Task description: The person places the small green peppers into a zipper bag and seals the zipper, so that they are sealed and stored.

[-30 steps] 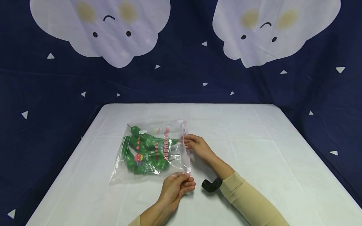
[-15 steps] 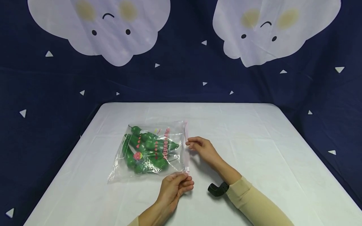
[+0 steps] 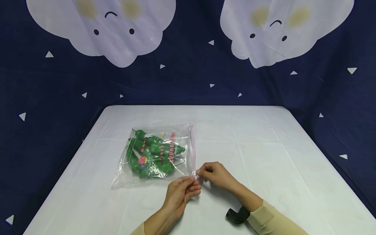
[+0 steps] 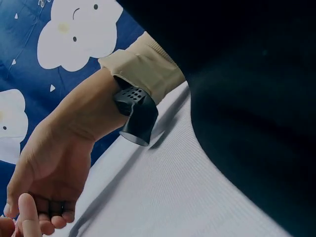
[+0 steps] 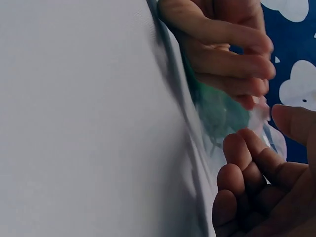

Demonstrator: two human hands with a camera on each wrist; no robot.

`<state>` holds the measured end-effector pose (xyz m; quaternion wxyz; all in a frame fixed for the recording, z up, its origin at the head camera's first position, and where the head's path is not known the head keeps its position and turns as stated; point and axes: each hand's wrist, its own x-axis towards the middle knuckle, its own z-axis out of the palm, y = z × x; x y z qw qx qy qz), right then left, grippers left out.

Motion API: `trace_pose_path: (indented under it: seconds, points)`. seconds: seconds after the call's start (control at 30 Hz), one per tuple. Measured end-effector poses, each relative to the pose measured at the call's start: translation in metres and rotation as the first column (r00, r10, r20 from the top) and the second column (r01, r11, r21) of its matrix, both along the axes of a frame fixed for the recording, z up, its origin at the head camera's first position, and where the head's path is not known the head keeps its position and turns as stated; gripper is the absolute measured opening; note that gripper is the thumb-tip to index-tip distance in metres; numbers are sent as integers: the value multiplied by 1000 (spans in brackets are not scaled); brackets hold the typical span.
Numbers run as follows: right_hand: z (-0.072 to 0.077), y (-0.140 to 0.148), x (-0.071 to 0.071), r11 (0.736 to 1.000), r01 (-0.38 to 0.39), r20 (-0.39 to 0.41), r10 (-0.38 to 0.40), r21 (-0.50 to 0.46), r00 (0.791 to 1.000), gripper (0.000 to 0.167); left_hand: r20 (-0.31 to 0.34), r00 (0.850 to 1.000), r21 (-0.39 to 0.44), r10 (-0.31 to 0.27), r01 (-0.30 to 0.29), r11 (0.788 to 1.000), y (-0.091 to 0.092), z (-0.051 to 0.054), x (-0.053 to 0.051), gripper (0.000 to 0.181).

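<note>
A clear zip bag (image 3: 180, 129) printed with pink letters and a strawberry lies flat on the white table. Inside it are several green pepper-shaped things (image 3: 154, 148). Its pink zip edge (image 3: 193, 143) faces right, with a small white slider (image 3: 194, 173) near the front corner. My left hand (image 3: 179, 194) pinches that corner between thumb and forefinger. From the right, my right hand (image 3: 217, 176) holds thumb and forefinger at the slider, pinching it. In the right wrist view my left hand (image 5: 222, 44) sits above my curled right fingers (image 5: 234, 182), with the bag partly hidden behind.
The white table (image 3: 264, 156) has rounded back corners. A dark blue curtain (image 3: 188, 81) with white clouds hangs behind it. On the right wrist is a black curved camera mount (image 3: 237, 215). Dark clothing (image 4: 237, 98) fills much of the left wrist view.
My right hand has left the middle of the zip edge and come down toward me to the slider, its fingers closing there. The left hand keeps its pinch on the corner.
</note>
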<state>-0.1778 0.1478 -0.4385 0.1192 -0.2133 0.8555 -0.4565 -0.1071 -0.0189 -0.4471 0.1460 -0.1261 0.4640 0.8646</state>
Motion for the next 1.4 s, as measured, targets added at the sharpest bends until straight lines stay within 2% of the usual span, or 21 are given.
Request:
trace_pose_path:
  seconds: [0.13, 0.27, 0.53, 0.6, 0.77, 0.83, 1.07, 1.4]
  points:
    - [-5, -4, 1, 999, -14, 24, 15, -40, 1000, 21, 4, 1000, 11, -1, 1, 1000, 0, 0, 0, 19]
    - [-4, -9, 3, 998, -8, 38, 11, -69, 999, 21, 3, 1000, 4, -4, 4, 1000, 1, 0, -1, 16]
    - [27, -19, 18, 995, 15, 64, -9, -95, 998, 19, 4, 1000, -18, 15, -15, 1000, 2, 0, -3, 15]
    - [24, -20, 19, 994, 22, 58, -15, -111, 998, 18, 1, 1000, -31, 23, -23, 999, 3, 0, -2, 17]
    - [-1, -22, 11, 990, 80, 54, -73, -119, 996, 17, 3, 999, -54, 50, -49, 997, 4, 0, -2, 15]
    - [-5, -24, 9, 989, 101, 54, -96, -107, 994, 18, 3, 998, -56, 60, -59, 997, 4, 0, -1, 12]
    - [-6, -27, 1, 984, 152, 36, -149, -92, 988, 21, -9, 997, -56, 72, -72, 996, 4, -1, 1, 8]
    - [-6, -33, -16, 977, 203, 51, -200, -66, 978, 24, -10, 996, -54, 84, -85, 995, 4, -2, 3, 8]
